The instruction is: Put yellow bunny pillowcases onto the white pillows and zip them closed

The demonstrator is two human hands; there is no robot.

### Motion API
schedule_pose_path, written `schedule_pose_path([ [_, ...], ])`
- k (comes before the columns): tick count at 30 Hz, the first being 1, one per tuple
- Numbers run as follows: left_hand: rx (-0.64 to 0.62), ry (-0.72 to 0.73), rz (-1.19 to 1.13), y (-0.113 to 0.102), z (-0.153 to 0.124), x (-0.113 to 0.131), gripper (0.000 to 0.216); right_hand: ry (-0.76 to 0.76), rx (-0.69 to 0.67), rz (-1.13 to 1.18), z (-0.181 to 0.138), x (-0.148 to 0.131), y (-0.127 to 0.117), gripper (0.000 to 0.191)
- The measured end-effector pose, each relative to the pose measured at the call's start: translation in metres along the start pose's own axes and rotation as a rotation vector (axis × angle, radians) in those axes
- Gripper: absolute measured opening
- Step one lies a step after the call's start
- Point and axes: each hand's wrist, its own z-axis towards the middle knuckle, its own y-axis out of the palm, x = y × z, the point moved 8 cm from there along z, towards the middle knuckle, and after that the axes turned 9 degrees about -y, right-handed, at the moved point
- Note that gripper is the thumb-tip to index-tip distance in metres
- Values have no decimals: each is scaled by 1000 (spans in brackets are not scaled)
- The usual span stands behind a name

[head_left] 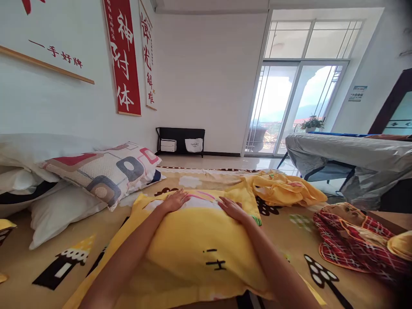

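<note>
The yellow pillow (193,240) and its direction

Beyond the left fingers, to their left, we see a patterned pillow (128,167), well apart from them. Our left hand (175,201) rests on the far part of the yellow pillow, its fingers extended and not clenched. Our right hand (233,208) rests there also, fingers straight and slightly apart; neither appears to grasp the fabric. The yellow pillow lies beneath both palms and bulges from the fingers toward us. Right of the right fingers there is a crumpled yellow cloth (283,191).

For smoothing well, we should, in our judgement, press equally with left and right, keep the fingers flat, and stroke outward, so that the filling is not pushed to one side.

About direction: the printed letters "Hi" (215,259), nearer to us than the fingers, have their tops toward the left and read away from us. The long axis probably also runs away from us, between the two forearms, but foreshortening does not let us be certain.
</note>
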Motion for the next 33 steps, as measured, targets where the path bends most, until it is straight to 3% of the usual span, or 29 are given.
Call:
schedule_pose_path([
  [2, -84, -36, 8, 50, -8, -2, 61, 90, -51, 13, -24, 13, 46, 58],
  [5, -79, -65, -3, 77, -17, -12, 61, 205, -61, 4, -64, 51, 71, 63],
  [8, -80, -46, -42, 67, -19, -15, 61, 262, -86, -28, -98, 85, 67, 59],
  [11, -66, -3, -102, 39, -29, -12, 62, 300, -95, -79, -126, 103, 54, 56],
  [16, 122, 42, -129, -9, -90, -38, 67, 341, -71, -122, -179, 116, 35, 61],
  [19, 271, 6, -85, -14, -147, -87, 65, 323, 55, -95, -230, 123, 20, 61],
  [23, 512, -416, -106, -4, -226, -193, 75, 330, 351, 32, -303, 129, -6, 39],
  [26, 444, -647, -237, 11, -259, -236, 62, 429, 363, 74, -327, 130, -13, 34],
  [29, 298, -655, -377, 14, -254, -223, 57, 422, 194, 59, -312, 122, -10, 41],
  [33, 330, -676, -548, -7, -237, -191, 62, 397, 94, 44, -288, 119, -24, 45],
])
